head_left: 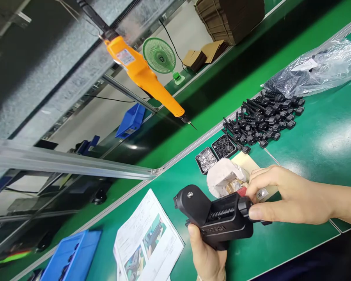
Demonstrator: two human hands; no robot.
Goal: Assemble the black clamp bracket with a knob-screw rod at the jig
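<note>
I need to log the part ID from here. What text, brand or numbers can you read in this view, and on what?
"BOSCH": raised letters on the black plastic part, seen upside down, held by the left hand and right hand.
Label on the orange electric screwdriver: too blurred to read.
Printed instruction sheet: text too small to read.
White label on the plastic bag: unreadable.
Small tag under the right hand's fingers: unreadable.

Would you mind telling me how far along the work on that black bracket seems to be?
Done: a screw already sits in the black bracket's flat end. In hand: the left hand grips it from below while the right hand pinches a black knob at its end, beside a threaded rod seated in the slot. Left: a pile of black knobbed screws waits on the green table, and the orange screwdriver hangs unused.
</note>
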